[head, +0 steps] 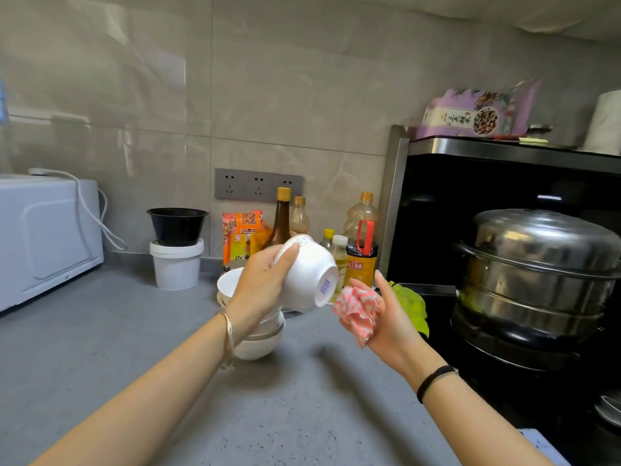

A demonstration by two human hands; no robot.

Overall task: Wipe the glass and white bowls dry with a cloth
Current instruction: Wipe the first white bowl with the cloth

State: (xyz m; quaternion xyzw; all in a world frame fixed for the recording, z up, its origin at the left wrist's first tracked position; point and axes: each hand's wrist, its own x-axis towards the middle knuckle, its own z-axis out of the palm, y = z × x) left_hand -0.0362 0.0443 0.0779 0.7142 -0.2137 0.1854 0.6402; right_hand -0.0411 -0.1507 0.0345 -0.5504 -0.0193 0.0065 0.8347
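Fingers (286, 255) of left hand (262, 284) round tilted white bowl (309, 277), right hand (389, 317) clutching cloth (356, 309), stacked bowls (258, 344) beneath

Grey speckled countertop (134, 358), white microwave (47, 240) at the left, white bucket (176, 267) by the wall, stack of white bowls (257, 344) in the middle, bottles (361, 267) and orange food packets (240, 235) behind.

2 hands showing: left hand (258, 284), right hand (393, 317). 1 white bowl (307, 274) sitting in left hand, 1 open bowl (230, 284) behind it, bowl stack (258, 346) under wrist, qty unclear. 1 cloth (356, 307). 6 bottles (282, 223) standing beyond both hands.
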